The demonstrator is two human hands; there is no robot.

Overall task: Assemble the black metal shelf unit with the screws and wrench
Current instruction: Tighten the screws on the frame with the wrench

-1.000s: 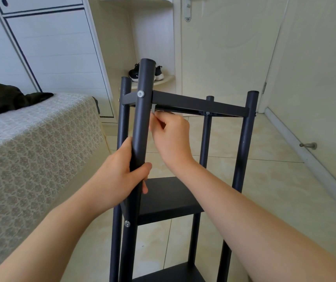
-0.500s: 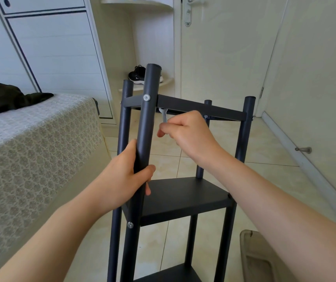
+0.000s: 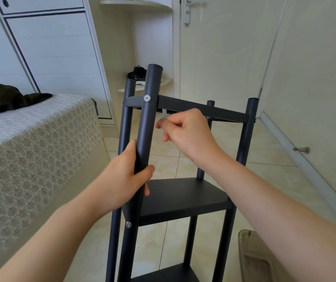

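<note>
The black metal shelf unit [image 3: 183,196] stands upright on the tiled floor in front of me, with four round posts and flat black shelves. My left hand [image 3: 126,178] grips the nearest post [image 3: 149,119] about halfway between two silver screws [image 3: 147,98]. My right hand [image 3: 187,131] pinches a small silver wrench [image 3: 164,114] just under the top shelf's front edge [image 3: 203,109], right of that post. The wrench's lower part is hidden by my fingers.
A bed with a patterned cover [image 3: 30,139] lies close on the left, a dark garment [image 3: 6,96] on it. A cream door [image 3: 224,47] and wall stand behind and right. A beige object [image 3: 252,255] lies on the floor at lower right. A doorstop [image 3: 302,150] sticks out from the right wall.
My right hand pulled back from beside the post, then returned closer to the post with the wrench under the top shelf. The view has shifted slightly; the left hand keeps its grip.
</note>
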